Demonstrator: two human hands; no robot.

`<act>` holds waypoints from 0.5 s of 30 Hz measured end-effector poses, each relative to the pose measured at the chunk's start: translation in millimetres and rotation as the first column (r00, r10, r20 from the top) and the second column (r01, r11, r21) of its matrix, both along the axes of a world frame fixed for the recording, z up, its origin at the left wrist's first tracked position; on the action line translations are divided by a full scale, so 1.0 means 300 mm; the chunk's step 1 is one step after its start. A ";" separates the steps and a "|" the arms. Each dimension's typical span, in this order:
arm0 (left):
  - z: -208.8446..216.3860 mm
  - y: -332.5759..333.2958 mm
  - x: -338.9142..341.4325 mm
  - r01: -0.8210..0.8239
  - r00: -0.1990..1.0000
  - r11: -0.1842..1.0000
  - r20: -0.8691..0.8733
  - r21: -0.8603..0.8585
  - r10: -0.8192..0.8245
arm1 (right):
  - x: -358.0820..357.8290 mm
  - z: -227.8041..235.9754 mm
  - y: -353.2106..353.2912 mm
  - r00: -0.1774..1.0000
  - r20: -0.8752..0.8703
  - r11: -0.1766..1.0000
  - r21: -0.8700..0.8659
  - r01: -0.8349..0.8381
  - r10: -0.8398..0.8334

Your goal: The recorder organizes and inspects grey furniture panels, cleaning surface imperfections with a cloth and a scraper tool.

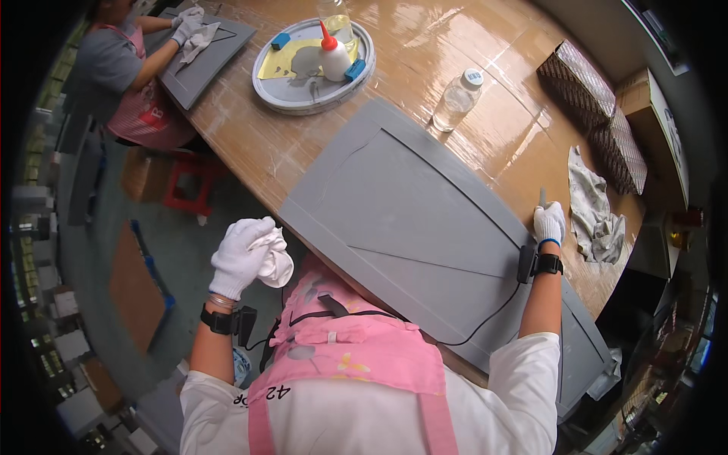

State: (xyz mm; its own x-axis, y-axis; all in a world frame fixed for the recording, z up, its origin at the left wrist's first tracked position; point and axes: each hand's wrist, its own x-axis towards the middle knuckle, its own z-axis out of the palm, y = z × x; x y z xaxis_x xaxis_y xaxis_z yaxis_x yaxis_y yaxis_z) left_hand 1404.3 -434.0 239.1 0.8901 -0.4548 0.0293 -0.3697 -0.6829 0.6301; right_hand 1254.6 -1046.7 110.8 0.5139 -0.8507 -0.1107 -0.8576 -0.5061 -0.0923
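Note:
A large grey panel with grooved lines, like a cabinet door, lies on the table in front of me. My left hand, in a white knit glove, is closed on a bunched white cloth, off the panel's near left edge. My right hand, gloved too, is closed around a thin greyish flat strip that sticks up from the fist; its lower part is hidden. That fist is just beyond the panel's far right edge, beside a crumpled, stained grey-white rag.
A brown-covered table bears a clear bottle and a round white lid with a red-tipped squeeze bottle. Patterned boxes stand at right. At far left, a co-worker wipes another grey panel. A red stool is below.

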 end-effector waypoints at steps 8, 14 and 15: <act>-0.019 -0.091 0.167 0.128 0.978 0.952 0.121 0.278 -0.167 | 0.099 0.190 0.234 0.851 0.493 0.980 -0.025 -0.195 0.182; -0.097 -0.147 0.228 0.137 0.986 0.928 0.041 0.347 -0.160 | 0.390 0.255 0.877 0.887 0.453 0.680 0.677 -0.280 -0.087; -0.112 -0.144 0.233 0.126 0.990 0.932 0.010 0.340 -0.138 | 0.438 0.243 0.928 0.882 0.471 0.738 0.601 -0.308 -0.016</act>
